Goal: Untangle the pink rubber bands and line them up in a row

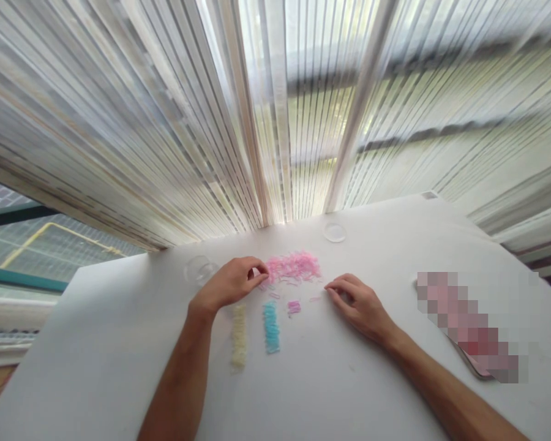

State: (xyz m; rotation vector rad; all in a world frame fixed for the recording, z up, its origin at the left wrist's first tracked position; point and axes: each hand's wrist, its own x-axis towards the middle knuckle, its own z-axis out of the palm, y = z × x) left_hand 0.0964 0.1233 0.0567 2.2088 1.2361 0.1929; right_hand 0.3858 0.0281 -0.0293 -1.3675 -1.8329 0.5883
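Observation:
A heap of pink paper clips (pixel 296 266) lies on the white table, with a few loose ones along its near edge. My left hand (pixel 236 278) is at the heap's left end, thumb and forefinger pinched together; anything between them is too small to make out. To the right of the heap, my right hand (pixel 356 303) has its fingertips drawn together near a single loose pink clip (pixel 314 299). What they hold, if anything, cannot be made out. Nearer to me lie a column of yellow clips (pixel 239 337), a column of blue clips (pixel 271 327) and a short row of purple-pink clips (pixel 294 307).
A clear round container (pixel 197 269) stands behind my left wrist, and a clear round lid (pixel 335 232) lies toward the back. At the right is a blurred-out pink flat object (pixel 468 331). String curtains (pixel 303 122) hang along the table's (pixel 133 343) far edge.

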